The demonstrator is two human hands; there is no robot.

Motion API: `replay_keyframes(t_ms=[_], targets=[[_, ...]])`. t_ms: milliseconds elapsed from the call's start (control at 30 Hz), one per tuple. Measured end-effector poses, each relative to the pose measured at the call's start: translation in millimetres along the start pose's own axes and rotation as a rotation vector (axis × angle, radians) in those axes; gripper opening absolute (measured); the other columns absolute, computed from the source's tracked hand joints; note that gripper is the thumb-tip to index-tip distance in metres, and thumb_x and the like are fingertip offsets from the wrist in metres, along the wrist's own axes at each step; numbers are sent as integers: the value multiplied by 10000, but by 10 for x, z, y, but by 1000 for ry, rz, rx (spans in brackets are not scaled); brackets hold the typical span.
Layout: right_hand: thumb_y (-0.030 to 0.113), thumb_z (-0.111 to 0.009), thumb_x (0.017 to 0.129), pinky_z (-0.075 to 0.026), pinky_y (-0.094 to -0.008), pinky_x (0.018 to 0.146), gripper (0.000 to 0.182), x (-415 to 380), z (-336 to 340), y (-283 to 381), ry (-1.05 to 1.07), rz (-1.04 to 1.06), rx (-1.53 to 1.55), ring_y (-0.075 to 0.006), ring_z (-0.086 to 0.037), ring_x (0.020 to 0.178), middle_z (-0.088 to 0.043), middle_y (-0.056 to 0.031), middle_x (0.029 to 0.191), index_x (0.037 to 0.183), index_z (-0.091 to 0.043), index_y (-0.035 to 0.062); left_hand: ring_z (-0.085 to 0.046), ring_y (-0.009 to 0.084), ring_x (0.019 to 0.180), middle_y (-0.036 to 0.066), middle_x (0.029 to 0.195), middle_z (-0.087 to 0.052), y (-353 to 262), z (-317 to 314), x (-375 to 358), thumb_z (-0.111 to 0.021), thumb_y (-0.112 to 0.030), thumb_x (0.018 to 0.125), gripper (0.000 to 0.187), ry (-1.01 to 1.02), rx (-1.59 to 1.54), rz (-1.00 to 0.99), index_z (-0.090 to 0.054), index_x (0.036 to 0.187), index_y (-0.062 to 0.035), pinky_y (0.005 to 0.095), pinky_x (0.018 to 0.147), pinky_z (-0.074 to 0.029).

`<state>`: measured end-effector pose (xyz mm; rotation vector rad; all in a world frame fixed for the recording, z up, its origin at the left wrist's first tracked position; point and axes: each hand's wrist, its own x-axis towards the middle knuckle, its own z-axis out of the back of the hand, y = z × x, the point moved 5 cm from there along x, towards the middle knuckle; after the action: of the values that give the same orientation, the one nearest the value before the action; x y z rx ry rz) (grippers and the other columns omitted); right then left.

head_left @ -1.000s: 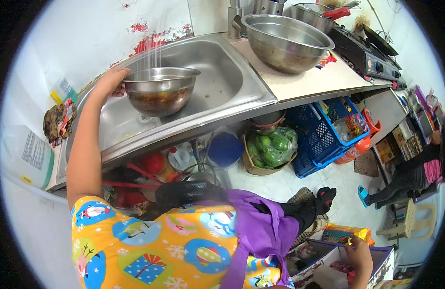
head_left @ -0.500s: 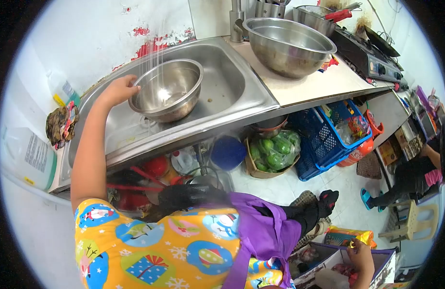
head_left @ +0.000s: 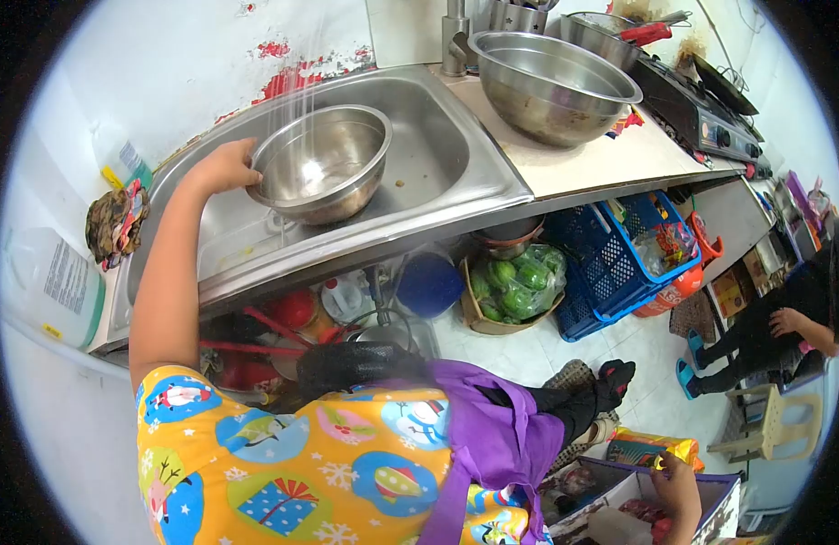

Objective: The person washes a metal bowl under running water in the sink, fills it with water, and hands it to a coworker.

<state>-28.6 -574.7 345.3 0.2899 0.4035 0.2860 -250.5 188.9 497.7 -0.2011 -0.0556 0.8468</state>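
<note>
My left hand (head_left: 227,170) is closed on the left rim of a stainless steel mixing bowl (head_left: 360,186), which sits tilted in the metal sink (head_left: 442,136). Thin streams of water (head_left: 297,86) fall into it from above. Low on the right, my right hand (head_left: 678,495) is held above a divided box (head_left: 619,509) of goods. Its fingers are pinched on a small yellow thing (head_left: 658,462), too small to name.
A larger steel bowl (head_left: 556,95) stands on the counter beside a gas stove (head_left: 701,118). Underneath are blue crates (head_left: 610,263) and a box of bagged green vegetables (head_left: 519,282). Another person (head_left: 792,318) is at the far right, near a plastic chair (head_left: 774,422).
The bowl and my left hand have shifted slightly, with the bowl a little more tipped. At the far right, the other person's arm now hangs lower and shows more.
</note>
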Motion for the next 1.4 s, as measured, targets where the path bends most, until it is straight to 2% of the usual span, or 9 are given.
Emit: replay_keyframes(t_ms=[333,467,567,600,700,800,1033,1200,1400], targets=[[107,-682,791,-523,-374,846,444,13,-27,-91,42,-60,-18,-330,-673,966,-677,-240,1049,1196,-597,-56,-619,308,1082,200,1187,-638,-216,-14,-76,-685,-59,753,592,52,55,-145,-536,1326,-48,382,954,-476],[120,-682,801,-532,-363,828,483,50,-85,-222,25,-13,-50,-307,-682,950,-669,-245,1083,1228,-573,-79,-618,324,1084,212,1169,-643,-256,-31,-114,-690,-64,753,570,62,26,-174,-552,1306,-38,390,952,-477],[212,-662,860,-438,-429,965,426,-53,62,162,152,-111,-192,-369,-578,1071,-548,-249,1238,1275,-600,138,-624,334,1062,208,1145,-651,-252,-25,-141,-689,-61,758,536,15,89,-212,-569,1280,-41,394,929,-481],[213,-655,867,-455,-432,929,395,-19,48,105,123,-16,-210,-353,-586,1052,-606,-242,1120,1252,-613,134,-631,331,1039,197,1120,-660,-257,-36,-143,-689,-58,761,501,2,78,-207,-587,1251,-41,392,911,-483],[58,-653,776,-509,-391,889,399,226,-209,-551,107,-18,-73,-371,-650,1027,-674,-243,1048,1159,-613,-46,-622,343,1063,205,1143,-651,-276,-42,-145,-687,-61,764,524,31,78,-196,-573,1275,-41,400,920,-483],[212,-655,868,-461,-435,908,376,0,0,-13,93,44,-265,-345,-594,1020,-620,-220,1091,1235,-623,138,-616,352,1080,212,1160,-645,-287,-37,-138,-695,-68,761,556,65,101,-184,-558,1299,-46,407,930,-482],[208,-657,867,-468,-433,887,372,-42,51,117,102,8,-249,-342,-602,983,-632,-193,1057,1234,-622,159,-617,353,1064,206,1135,-651,-308,-29,-160,-703,-67,761,547,54,104,-160,-567,1290,-61,405,921,-481],[207,-635,879,-478,-433,873,361,106,-95,-307,113,62,-172,-347,-601,981,-630,-194,1034,1234,-616,146,-616,353,1064,211,1137,-650,-279,-34,-124,-707,-73,760,553,56,137,-177,-564,1294,-54,407,920,-482],[197,-609,888,-465,-447,904,388,-107,93,293,145,-99,-197,-368,-587,1023,-604,-245,1096,1270,-591,131,-620,352,1052,218,1132,-650,-219,-56,-89,-703,-65,753,562,30,105,-216,-563,1297,-44,408,915,-485]])
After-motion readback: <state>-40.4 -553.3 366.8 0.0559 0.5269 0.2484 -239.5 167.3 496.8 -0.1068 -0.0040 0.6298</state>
